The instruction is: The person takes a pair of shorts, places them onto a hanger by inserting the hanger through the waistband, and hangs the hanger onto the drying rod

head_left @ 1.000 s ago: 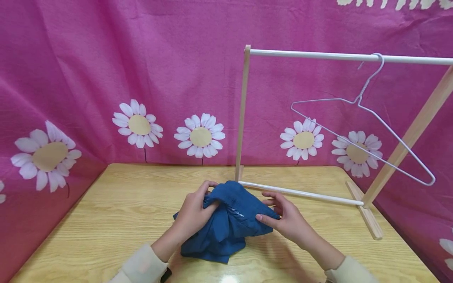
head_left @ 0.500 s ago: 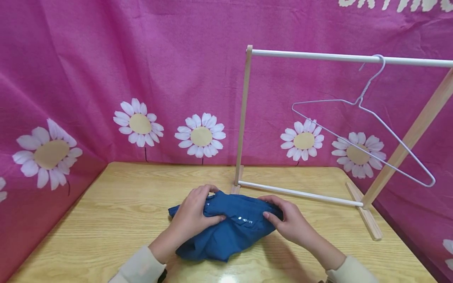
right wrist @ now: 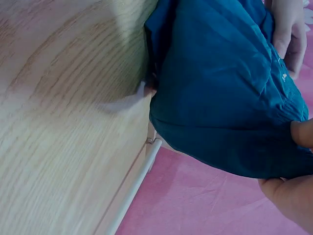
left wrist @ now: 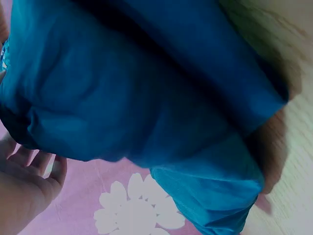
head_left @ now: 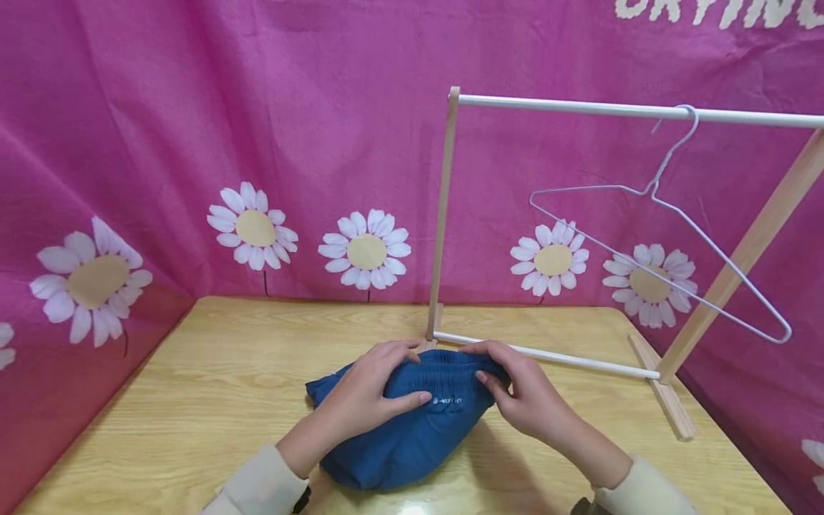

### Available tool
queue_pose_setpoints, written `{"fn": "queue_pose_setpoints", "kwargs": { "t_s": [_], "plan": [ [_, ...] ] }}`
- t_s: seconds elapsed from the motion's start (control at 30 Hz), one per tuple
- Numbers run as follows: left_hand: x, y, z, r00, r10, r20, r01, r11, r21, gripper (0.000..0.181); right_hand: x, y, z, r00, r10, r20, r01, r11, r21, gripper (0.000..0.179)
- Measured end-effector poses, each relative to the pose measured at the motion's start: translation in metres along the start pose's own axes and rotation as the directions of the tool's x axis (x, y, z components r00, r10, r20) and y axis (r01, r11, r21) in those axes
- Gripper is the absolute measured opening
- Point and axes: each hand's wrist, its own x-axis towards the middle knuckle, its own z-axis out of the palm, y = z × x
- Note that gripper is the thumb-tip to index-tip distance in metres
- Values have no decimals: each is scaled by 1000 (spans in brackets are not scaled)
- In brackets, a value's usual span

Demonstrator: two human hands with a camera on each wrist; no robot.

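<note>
Blue shorts (head_left: 412, 443) with a gathered elastic waistband and small white lettering hang in a bunch just over the table, between both hands. At the waistband's left part, my left hand (head_left: 373, 390) holds the cloth, thumb in front beside the lettering and fingers at the upper edge. My right hand (head_left: 531, 386) pinches the waistband's right end between thumb and fingers. The shorts (left wrist: 112, 98) fill most of the left wrist view, where the left hand's fingers (left wrist: 54, 169) touch the cloth edge. In the right wrist view, the right thumb (right wrist: 303, 133) presses on the waistband.
A drying rack with wooden posts (head_left: 444, 214) and a white top rail (head_left: 566, 107) stands at the right of the wooden table (head_left: 212, 400). One white wire hanger (head_left: 656, 189) hangs on that rail. Pink cloth (head_left: 309, 107) with daisies encloses the table.
The crumpled shorts have been turned and spread so the waistband lies along the top, lettering facing me. My left hand has shifted right along the cloth, nearer the right hand.
</note>
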Motion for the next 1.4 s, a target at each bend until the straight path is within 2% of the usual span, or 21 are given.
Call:
{"fn": "queue_pose_setpoints", "kwargs": {
  "t_s": [0.1, 0.23, 0.37, 0.53, 0.63, 0.7, 0.77, 0.87, 0.97, 1.1, 1.23, 1.4],
  "plan": [
    [-2, -3, 1, 998, 36, 46, -36, 999, -3, 41, 0, -3, 0, 1000, -15, 17, 15, 1000, 23, 42],
    [-3, -8, 0, 990, 74, 120, -74, 997, -12, 38, -2, -4, 2, 999, -30, 45, 28, 998, 57, 41],
    [-2, -13, -2, 982, 78, 169, -80, 997, 4, 39, -5, -1, 6, 996, -55, 65, 51, 997, 55, 40],
    [-1, -15, -3, 989, 93, 114, -94, 996, 7, 29, -7, 4, 11, 988, -139, 67, 141, 990, -20, 40],
    [-2, -14, -4, 991, 104, 79, -106, 994, 18, 29, -8, 6, 15, 984, -158, 80, 164, 984, -70, 39],
    [-2, -13, -4, 993, 100, 68, -102, 994, 30, 31, -9, 6, 18, 988, -126, 90, 134, 988, -79, 33],
    [-1, -12, -4, 995, 80, 61, -82, 996, 37, 33, -10, 5, 20, 992, -62, 113, 70, 995, -71, 26],
    [0, -11, -5, 997, 59, 50, -61, 997, 48, 35, -11, 4, 23, 988, 3, 153, 4, 999, -42, 22],
    [1, -11, -5, 997, 61, 42, -64, 996, 66, 37, -11, 3, 23, 983, 8, 181, 1, 999, -47, 24],
    [2, -13, -5, 993, 114, 35, -116, 990, 83, 37, -9, 2, 22, 992, -57, 112, 69, 992, -108, 24],
    [0, -17, -7, 988, 153, 18, -154, 982, 105, 37, -6, -1, 19, 996, -89, 5, 89, 988, -124, 24],
    [-5, -21, -12, 987, 145, 62, -152, 979, 133, 36, -2, -5, 13, 990, -117, -81, 108, 989, -104, 24]
  ]
}}
